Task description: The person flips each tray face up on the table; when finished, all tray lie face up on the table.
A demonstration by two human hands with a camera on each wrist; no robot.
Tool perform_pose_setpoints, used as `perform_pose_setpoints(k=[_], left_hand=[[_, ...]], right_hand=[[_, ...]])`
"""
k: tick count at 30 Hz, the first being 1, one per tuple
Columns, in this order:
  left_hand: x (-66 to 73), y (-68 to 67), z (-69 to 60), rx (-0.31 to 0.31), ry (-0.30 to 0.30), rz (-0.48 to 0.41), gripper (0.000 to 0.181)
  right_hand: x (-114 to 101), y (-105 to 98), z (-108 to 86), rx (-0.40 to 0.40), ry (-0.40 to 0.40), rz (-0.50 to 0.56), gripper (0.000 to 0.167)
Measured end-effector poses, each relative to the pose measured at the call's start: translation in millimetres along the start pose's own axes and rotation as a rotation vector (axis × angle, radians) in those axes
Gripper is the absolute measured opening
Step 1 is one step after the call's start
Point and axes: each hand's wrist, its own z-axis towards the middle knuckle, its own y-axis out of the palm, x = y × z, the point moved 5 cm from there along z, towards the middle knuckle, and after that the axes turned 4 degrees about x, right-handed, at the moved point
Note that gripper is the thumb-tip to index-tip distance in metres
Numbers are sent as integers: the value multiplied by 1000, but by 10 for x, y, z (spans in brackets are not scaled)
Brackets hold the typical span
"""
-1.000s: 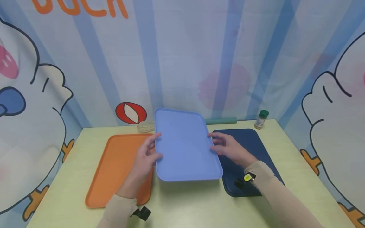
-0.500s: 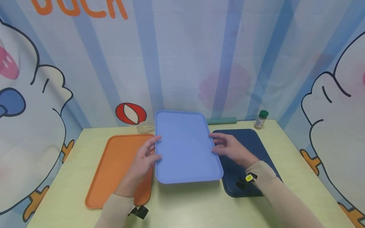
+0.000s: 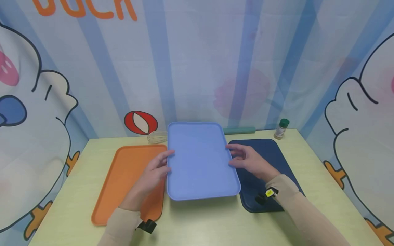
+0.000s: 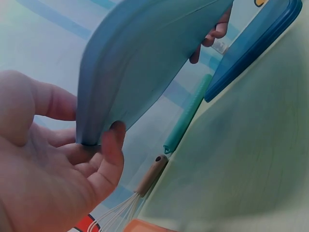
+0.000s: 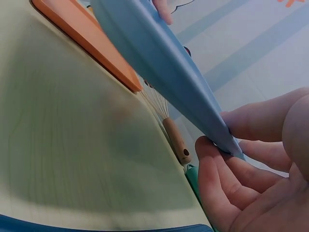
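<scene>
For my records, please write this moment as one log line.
left hand: grips blue tray; right hand: grips opposite side; blue tray: above table; orange tray, navy tray: on table

Beneath the grip, an open gap lies between the raised pale tray (image 3: pixel 201 160) and the table (image 3: pixel 200 225), passable from the near side. Below the left hand (image 3: pixel 155 172) the orange tray (image 3: pixel 130 167) takes up the tabletop; below the right hand (image 3: pixel 250 160), the navy tray (image 3: pixel 267 148). Beyond the grip, the whisk (image 3: pixel 157 137), teal rod (image 3: pixel 241 130) and jar (image 3: pixel 281 130) obstruct the far edge, the curtain (image 3: pixel 197 68) closing it off behind.
</scene>
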Motion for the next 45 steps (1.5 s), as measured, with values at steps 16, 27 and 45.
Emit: perform_pose_setpoints(k=[16,27,45], left_hand=[[-48,-47,37,30,-5,122,57],[-94,-78,72,68,29,177,58],[-240,-22,64,78,-9,336,54]], right_hand=[[23,29,-31,-5,20,-37,66],[33,49,-42,-4,13,-60,66],[145,47,-47,4,30,-107,68]])
